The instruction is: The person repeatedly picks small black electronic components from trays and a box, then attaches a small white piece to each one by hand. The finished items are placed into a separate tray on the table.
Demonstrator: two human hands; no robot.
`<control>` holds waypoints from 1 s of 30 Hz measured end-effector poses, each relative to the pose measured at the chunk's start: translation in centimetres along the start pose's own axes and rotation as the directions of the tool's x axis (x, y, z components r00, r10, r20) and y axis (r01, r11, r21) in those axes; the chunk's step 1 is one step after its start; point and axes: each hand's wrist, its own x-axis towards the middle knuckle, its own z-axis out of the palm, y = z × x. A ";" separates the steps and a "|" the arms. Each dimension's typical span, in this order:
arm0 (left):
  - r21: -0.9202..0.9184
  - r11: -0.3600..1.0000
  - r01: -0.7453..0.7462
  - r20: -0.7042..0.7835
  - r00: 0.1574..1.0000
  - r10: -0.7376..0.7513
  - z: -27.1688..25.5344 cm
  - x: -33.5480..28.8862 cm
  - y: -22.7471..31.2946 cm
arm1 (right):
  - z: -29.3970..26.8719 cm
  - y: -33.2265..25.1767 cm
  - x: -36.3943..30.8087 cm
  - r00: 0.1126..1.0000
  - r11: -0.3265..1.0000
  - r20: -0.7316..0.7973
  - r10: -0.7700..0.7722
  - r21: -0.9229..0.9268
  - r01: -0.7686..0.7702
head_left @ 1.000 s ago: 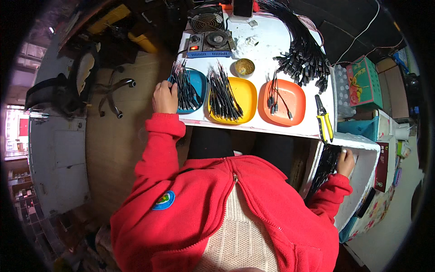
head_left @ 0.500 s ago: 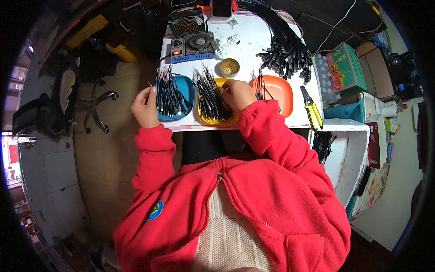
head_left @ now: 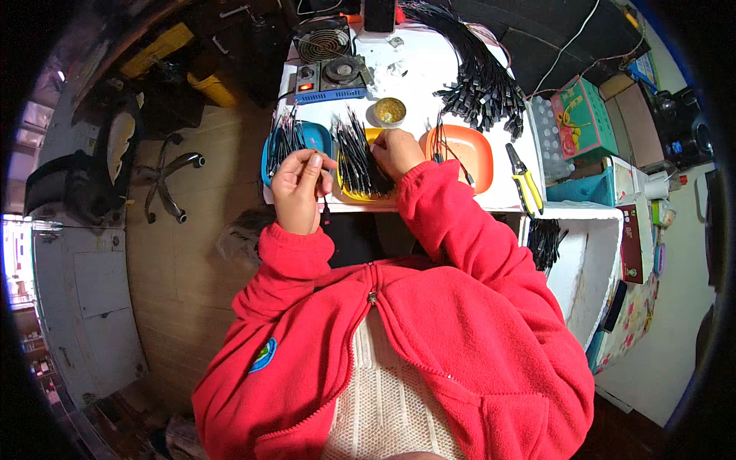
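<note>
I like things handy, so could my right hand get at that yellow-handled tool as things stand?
Probably yes: the yellow-handled tool lies uncovered near the right edge of the white table. Your right hand, at the yellow tray, could likely pass over the orange tray between them.

1. At left, a black wheeled chair [head_left: 88, 195].
2. Lower left, a pale grey cabinet [head_left: 88, 284].
3. At right, a green box [head_left: 596, 126] beside clear plastic bottles [head_left: 547, 134].
4. Lower right, a flower-patterned cover [head_left: 625, 343].
</note>
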 end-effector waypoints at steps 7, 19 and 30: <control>-0.026 0.999 0.044 0.022 0.999 -0.043 0.5 -1.1 0.0 | -0.4 -0.5 0.3 0.998 0.996 0.039 0.041 0.073 -0.043; -0.119 0.992 0.030 -0.025 0.999 -0.033 4.8 -2.9 1.4 | -6.7 -7.6 -10.5 0.983 0.744 -0.061 -0.176 0.645 0.173; -0.052 0.999 -0.003 0.118 0.993 0.009 6.7 -3.9 0.9 | -7.7 -7.1 -12.8 0.962 0.797 -0.182 -0.202 0.541 0.269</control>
